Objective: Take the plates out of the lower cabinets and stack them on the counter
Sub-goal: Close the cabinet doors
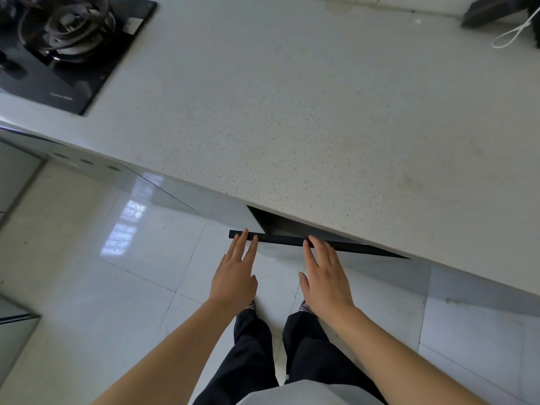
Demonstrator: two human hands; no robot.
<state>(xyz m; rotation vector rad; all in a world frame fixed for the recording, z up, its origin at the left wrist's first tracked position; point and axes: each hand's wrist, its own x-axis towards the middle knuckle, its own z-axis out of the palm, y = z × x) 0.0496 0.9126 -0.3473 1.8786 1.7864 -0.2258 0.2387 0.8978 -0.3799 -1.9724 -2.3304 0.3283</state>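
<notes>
Your left hand (233,276): open, straight fingertips at the top edge of the door (280,240). Your right hand (324,276): likewise. Door ajar under tabletop (292,112). Stove (67,45): far left.

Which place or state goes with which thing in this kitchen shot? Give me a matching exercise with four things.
Things:
1. gas stove
2. black object
3. cabinet door
4. left hand

Places or states:
A. far right end of the counter
B. partly open below the counter's front edge
C. set into the counter at far left
D. fingers straight, tips on the door's top edge

Pairs: 1-C, 2-A, 3-B, 4-D
</notes>
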